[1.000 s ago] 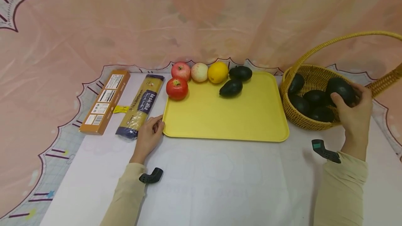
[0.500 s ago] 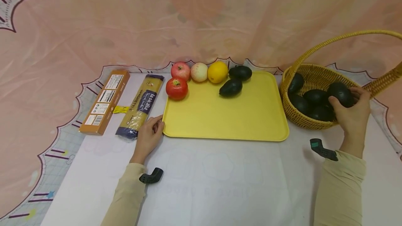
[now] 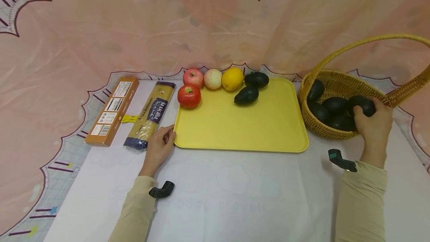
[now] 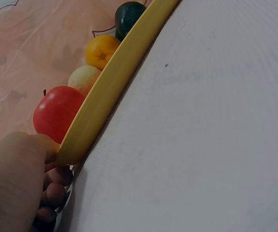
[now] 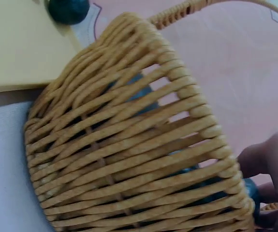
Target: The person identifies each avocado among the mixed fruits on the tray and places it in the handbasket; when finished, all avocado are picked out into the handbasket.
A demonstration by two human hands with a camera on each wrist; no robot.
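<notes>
- A pink backdrop (image 3: 134, 44) with scalloped printing is hanging behind everything.
- A white table (image 3: 248, 193) is spreading beneath the whole arrangement.
- A yellow tray (image 3: 242, 130) is lying flat in the middle, its fruit gathering toward the far side.
- A wicker basket (image 3: 336, 81) is standing just beside the tray on the person's right, its handle arching above.
- An orange-brown box (image 3: 112, 111) is lying slantwise at far left.
- A spaghetti pack (image 3: 151, 113) is lying between that box and the tray, roughly parallel to the box.
- The right hand (image 3: 374, 122) is reaching over the basket's near right rim and grasping a dark avocado (image 3: 362, 104) — thumb on the near side of it, other fingers partly hidden behind it. That avocado is sitting inside the basket's opening; whether it is touching its neighbours, I cannot tell.
- The left hand (image 3: 158, 150) is pinching the tray's left edge near its front corner, thumb on the rim and fingers curling below.
- Four other avocados (image 3: 319, 113) are clustering in the basket; two loose avocados (image 3: 246, 95) are resting on the tray.
- A red fruit (image 3: 189, 96), a pink apple (image 3: 193, 78), a pale fruit (image 3: 213, 79) and an orange (image 3: 233, 79) are lining the far left corner and far edge.
- A yellow strip (image 3: 129, 118) is lying between box and pack.
</notes>
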